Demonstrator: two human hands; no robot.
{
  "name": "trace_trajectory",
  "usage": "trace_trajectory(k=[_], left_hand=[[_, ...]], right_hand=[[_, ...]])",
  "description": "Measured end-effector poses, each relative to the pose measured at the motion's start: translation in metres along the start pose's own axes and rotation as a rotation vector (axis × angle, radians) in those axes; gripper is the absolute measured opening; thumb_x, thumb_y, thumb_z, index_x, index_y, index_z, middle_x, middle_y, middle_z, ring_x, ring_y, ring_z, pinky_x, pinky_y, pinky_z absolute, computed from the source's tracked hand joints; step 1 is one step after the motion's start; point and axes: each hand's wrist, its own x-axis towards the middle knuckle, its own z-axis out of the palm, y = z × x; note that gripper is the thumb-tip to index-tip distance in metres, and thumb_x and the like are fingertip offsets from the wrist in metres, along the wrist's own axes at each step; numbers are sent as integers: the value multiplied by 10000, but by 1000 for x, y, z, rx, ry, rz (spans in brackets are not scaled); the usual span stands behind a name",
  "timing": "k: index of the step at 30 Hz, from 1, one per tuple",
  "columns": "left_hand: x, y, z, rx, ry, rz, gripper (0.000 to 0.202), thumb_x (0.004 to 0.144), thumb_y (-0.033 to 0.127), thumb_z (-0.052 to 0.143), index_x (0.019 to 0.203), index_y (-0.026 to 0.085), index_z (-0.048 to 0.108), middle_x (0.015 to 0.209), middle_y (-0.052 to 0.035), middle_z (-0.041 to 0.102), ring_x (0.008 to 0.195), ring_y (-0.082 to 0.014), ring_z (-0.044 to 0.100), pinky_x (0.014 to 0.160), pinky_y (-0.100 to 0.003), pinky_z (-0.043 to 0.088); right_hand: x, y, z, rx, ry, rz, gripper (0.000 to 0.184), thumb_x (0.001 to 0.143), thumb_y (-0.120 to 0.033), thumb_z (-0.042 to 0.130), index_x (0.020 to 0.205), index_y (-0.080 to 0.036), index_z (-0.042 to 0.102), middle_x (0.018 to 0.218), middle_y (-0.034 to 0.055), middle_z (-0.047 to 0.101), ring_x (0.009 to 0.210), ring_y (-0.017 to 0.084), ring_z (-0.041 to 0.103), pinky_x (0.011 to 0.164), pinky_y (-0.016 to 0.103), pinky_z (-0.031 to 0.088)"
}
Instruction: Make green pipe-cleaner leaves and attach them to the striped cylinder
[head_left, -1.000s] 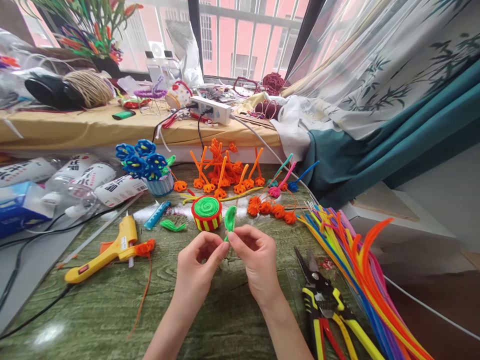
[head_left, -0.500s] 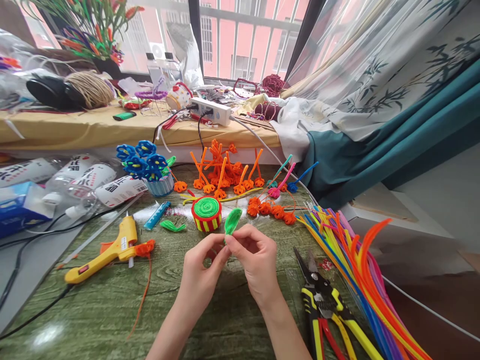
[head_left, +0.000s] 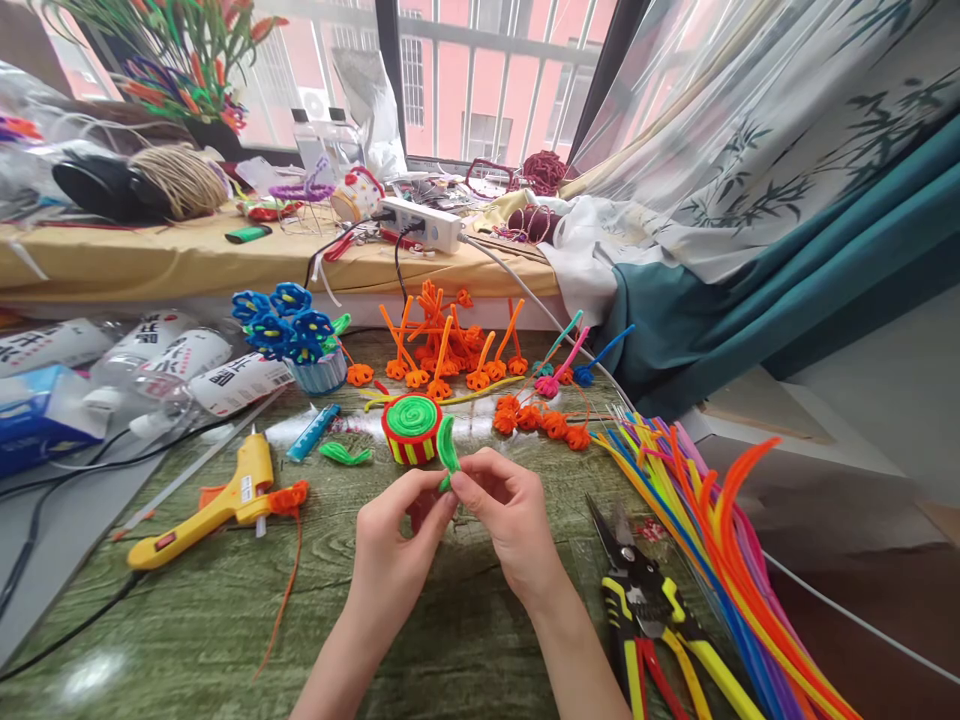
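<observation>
Between the fingertips of my left hand (head_left: 401, 535) and my right hand (head_left: 508, 520) is a green pipe cleaner leaf (head_left: 448, 445), standing upright. Both hands are closed in a pinch at its lower end, thumbs nearly touching. Just beyond the leaf stands a small round pot (head_left: 411, 428) of red and yellow pipe cleaners with a green spiral top. A second green leaf (head_left: 346, 454) lies flat on the table left of the pot. Behind the pot are several orange pipe cleaner flowers (head_left: 442, 350), some with stems pointing up.
A yellow glue gun (head_left: 217, 505) with its cord lies at left. Black and yellow pliers (head_left: 649, 600) lie at right beside a bundle of coloured pipe cleaners (head_left: 720, 520). A pot of blue flowers (head_left: 315, 372) and plastic bottles (head_left: 236, 382) stand or lie at back left.
The leaf has turned from facing me broadly to a narrower, edge-on view and shifted slightly left. My hands have moved a little apart and still pinch its base.
</observation>
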Motion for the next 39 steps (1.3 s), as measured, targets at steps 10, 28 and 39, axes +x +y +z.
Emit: trace_trajectory(k=[10,28,39], left_hand=[[1,0,-1,39,2,136,55,893,182,622,903,173,675,727,18,647,607,-116,558,567,-209,463],[0,-1,-2,244,35,287,76,905,105,601,872,169,625,755,0,607,648,-120,533,613,-219,439],[-1,-1,-2,364,7,314,122,909,103,563,827,186,597,731,1,587,678,-146,539,634,-253,424]], right_hand=[[-2,0,1,-129,62,-120,116,760,-244,785,727,-205,681,677,-58,546,604,99,431,566,248,333],[3,-6,-3,-50,7,23,208,773,-371,749,677,-187,750,627,-32,569,572,91,434,536,230,347],[3,0,-2,-8,54,140,192,612,-293,883,701,-174,761,648,-16,674,606,110,546,578,221,452]])
